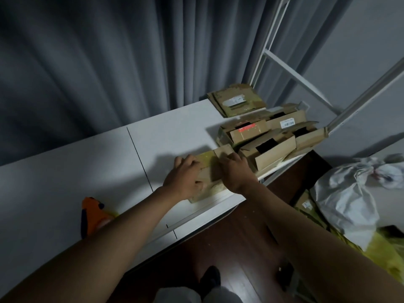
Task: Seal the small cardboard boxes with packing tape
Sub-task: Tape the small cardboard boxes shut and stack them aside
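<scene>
- Head view, nearest first: a dark shoe point(210, 278) and pale trouser legs on a dark wood floor point(247, 248), directly below the camera.
- Both bare forearms reach up and forward over the near edge of the white tabletop point(65, 182).
- Orange tape dispenser point(93, 217) lies on the tabletop just beside the left forearm, untouched.
- Small cardboard box point(207, 169) sits on the tabletop near its right edge, between the two hands.
- Left hand point(185, 178): fingers curled over the box's left side, thumb against its near face, so grasping the box.
- Right hand point(237, 171): laid on the box's right end, fingers bent over the top edge and apparently gripping it; the fingertips are hidden, so the exact hold is unclear.
- Yellowish strip visible along the box top; tape or print, cannot tell.
- Behind the box: a heap of open boxes point(269, 136) with dark openings showing, and flattened cartons point(236, 101) at the far corner.
- Off the tabletop to the right: a tied white bag point(349, 193). Grey curtain and a white metal frame behind.
- Judgement: the step in hand is positioning one box and closing its flaps; no tape is being applied now.
- Next move likely calls for one hand holding the flaps flat while the other fetches the dispenser, well apart to the left.
</scene>
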